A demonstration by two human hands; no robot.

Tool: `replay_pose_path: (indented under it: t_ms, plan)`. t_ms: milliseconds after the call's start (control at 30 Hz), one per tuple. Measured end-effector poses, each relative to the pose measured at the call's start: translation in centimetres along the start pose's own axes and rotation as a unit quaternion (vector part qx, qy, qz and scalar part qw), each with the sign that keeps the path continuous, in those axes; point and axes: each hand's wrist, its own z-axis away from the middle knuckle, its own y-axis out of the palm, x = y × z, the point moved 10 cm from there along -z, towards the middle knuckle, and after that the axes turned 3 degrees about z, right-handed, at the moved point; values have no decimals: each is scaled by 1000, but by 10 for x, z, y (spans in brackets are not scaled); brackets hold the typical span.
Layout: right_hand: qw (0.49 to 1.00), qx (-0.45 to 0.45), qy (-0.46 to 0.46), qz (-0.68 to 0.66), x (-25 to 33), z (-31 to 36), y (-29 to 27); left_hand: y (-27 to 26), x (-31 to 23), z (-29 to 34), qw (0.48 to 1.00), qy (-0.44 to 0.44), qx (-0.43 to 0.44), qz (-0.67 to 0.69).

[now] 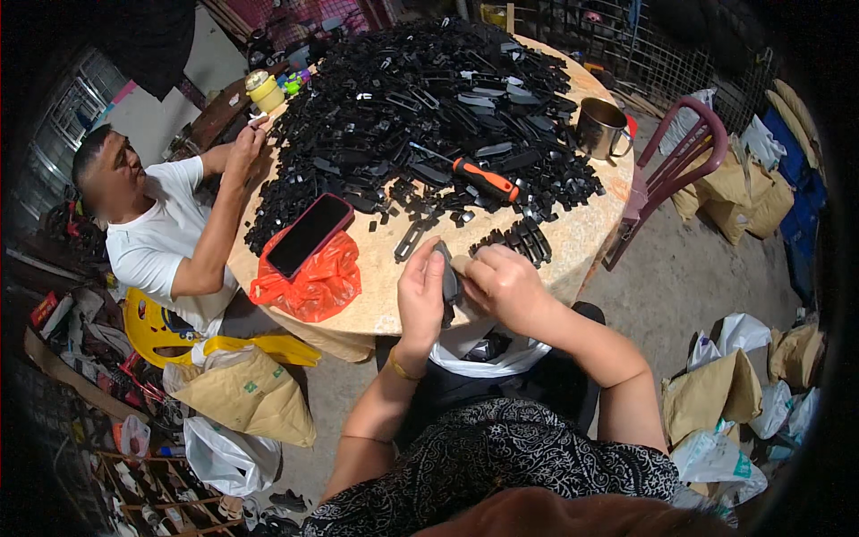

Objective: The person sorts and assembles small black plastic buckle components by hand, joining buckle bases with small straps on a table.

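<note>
My left hand [420, 294] is closed around a long dark grey plastic part [448, 285], held upright at the table's near edge. Against its right side, my right hand [506, 285] has its fingers curled in a pinch; whatever lies between those fingertips is hidden. Long slotted black plastic pieces [530, 240] lie in a row just beyond my right hand. Another slotted piece [412, 240] rests beyond my left hand. A big heap of black plastic parts [403, 107] covers most of the round table [586, 255]. On the heap lies an orange and black screwdriver [485, 180].
A phone [310, 234] lies on a red plastic bag [324, 285] at the left. The metal mug [602, 128] stands near the right edge. Across my lap is an open white bag [501, 362]. A co-worker [157, 224] sits at the left; a maroon chair [667, 170] stands right.
</note>
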Motion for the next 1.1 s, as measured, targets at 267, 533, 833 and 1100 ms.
replay_pose_path:
  t_ms: [267, 533, 833, 1100]
  plan:
    - [991, 17, 48, -122, -11, 1, -1, 7, -12, 8, 997, 47, 6, -54]
    - [994, 60, -90, 26, 21, 13, 1, 6, -12, 14, 995, 69, -8, -78]
    - [993, 116, -16, 13, 22, 25, 5, 1, 5, 12, 997, 34, -55, -49]
    - [997, 19, 57, 55, -23, 35, -14, 0, 33, 7, 913, -237, -33, 331]
